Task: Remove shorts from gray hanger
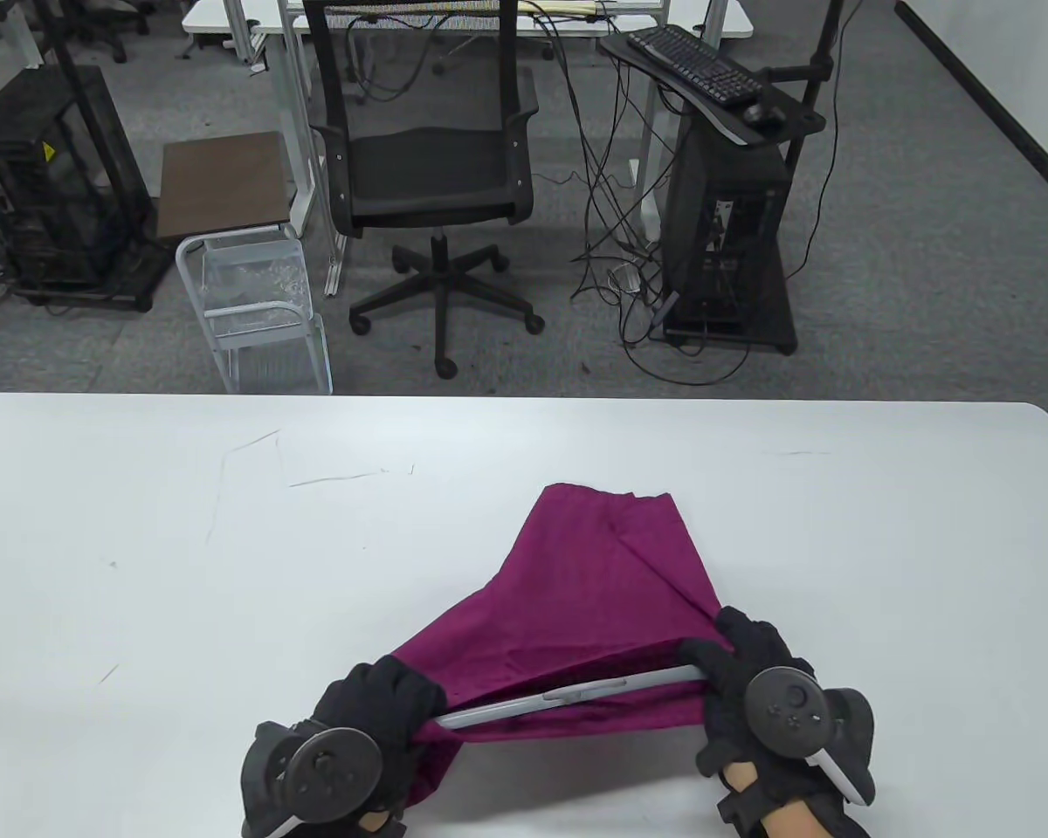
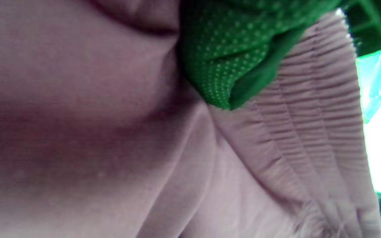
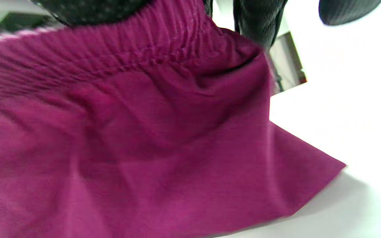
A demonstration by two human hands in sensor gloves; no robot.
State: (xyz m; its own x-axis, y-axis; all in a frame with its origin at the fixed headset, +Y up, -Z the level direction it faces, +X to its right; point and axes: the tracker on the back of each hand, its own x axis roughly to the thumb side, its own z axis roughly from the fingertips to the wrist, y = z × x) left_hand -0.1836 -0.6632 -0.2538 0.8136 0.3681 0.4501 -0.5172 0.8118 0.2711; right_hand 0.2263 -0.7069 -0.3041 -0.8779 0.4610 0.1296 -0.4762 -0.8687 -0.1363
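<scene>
Magenta shorts (image 1: 589, 594) lie on the white table (image 1: 183, 541), their waistband stretched along a gray hanger (image 1: 568, 696) near the front edge. My left hand (image 1: 375, 711) grips the hanger's left end together with the waistband. My right hand (image 1: 738, 668) grips the right end with the cloth. The left wrist view shows the ribbed elastic waistband (image 2: 313, 109), washed pale, under a gloved finger (image 2: 230, 49). The right wrist view shows the gathered waistband (image 3: 137, 43) and the cloth (image 3: 144, 148) draping down to the table, with gloved fingers (image 3: 256, 19) at the top.
The table's far edge (image 1: 506, 398) faces an office chair (image 1: 428, 166), a small side table (image 1: 223, 183) with a wire rack, and a computer stand (image 1: 725, 201) with cables on the floor. Faint scratches (image 1: 332, 478) mark the tabletop at left.
</scene>
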